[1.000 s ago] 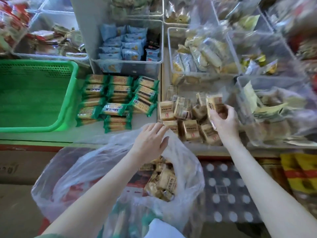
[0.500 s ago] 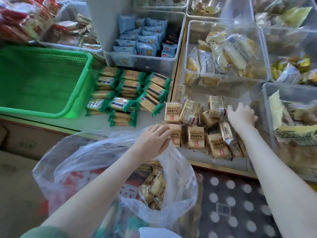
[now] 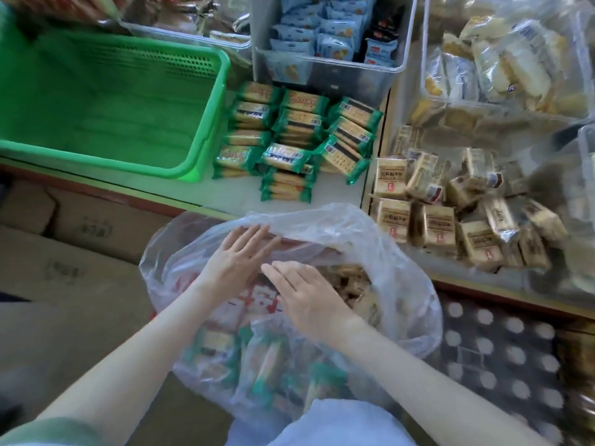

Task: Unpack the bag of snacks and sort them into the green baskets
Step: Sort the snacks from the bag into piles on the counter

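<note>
The person wears a green sleeve (image 3: 48, 434) on the left arm, both forearms bare; pale bluish clothing (image 3: 322, 426) shows just below the plastic bag (image 3: 370, 239).

Both bare forearms reach in from the lower corners and meet mid-view. The left hand (image 3: 238, 262) lies palm down, fingers straight and slightly spread. The right hand (image 3: 309, 297) sits just beside it, palm down, fingers straight and together, pointing toward the left hand.
</note>
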Motion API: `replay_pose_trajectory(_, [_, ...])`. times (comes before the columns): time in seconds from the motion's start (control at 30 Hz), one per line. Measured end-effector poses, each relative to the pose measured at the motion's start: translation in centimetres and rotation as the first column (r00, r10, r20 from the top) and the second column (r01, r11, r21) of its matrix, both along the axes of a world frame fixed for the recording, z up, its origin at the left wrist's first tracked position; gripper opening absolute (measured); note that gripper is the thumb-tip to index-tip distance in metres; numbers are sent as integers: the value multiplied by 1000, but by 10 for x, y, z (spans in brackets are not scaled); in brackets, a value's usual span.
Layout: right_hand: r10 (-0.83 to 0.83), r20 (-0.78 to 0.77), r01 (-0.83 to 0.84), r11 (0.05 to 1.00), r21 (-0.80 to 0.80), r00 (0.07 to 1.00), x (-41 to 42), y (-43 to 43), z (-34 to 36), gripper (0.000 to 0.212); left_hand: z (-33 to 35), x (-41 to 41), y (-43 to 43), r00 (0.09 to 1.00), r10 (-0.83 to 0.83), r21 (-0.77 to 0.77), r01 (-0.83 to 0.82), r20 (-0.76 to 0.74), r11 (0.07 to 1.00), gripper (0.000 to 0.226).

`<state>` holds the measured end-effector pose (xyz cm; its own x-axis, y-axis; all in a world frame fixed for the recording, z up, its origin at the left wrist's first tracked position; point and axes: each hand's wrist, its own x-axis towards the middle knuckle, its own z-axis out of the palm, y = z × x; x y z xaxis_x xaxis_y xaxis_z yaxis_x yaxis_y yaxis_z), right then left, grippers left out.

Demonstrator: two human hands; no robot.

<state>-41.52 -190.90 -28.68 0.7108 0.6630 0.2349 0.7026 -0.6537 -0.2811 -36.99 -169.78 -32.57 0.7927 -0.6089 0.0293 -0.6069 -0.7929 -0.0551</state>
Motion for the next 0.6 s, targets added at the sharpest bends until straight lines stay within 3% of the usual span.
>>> replay_pose_trajectory(0.07, [62, 9, -61, 993, -102, 998, -4, 24, -12, 56, -3, -2, 31, 999, 40, 34, -40, 17, 999, 87])
replay_pose_trajectory(0.23, [203, -114, -226, 940, -257, 973, 2, 80, -34, 51, -9, -1, 100, 1000, 29, 68, -28, -10, 997, 70])
replay_pose_trajectory(0.33, [127, -251, -212, 913, -349, 960, 5, 106, -51, 64, -14, -1, 131, 998, 57, 86, -56, -12, 995, 65])
replay_pose_trajectory(0.43, [-14, -341, -127, 912, -389, 940, 1, 123, -59, 60, -15, 5, 147, 994, 113, 91, -113, 10, 989, 60])
replay_pose_trajectory(0.6, [8, -495, -241, 881, -407, 869, -4, 123, -57, 69, -21, 2, 144, 991, 133, 44, -133, 11, 990, 56])
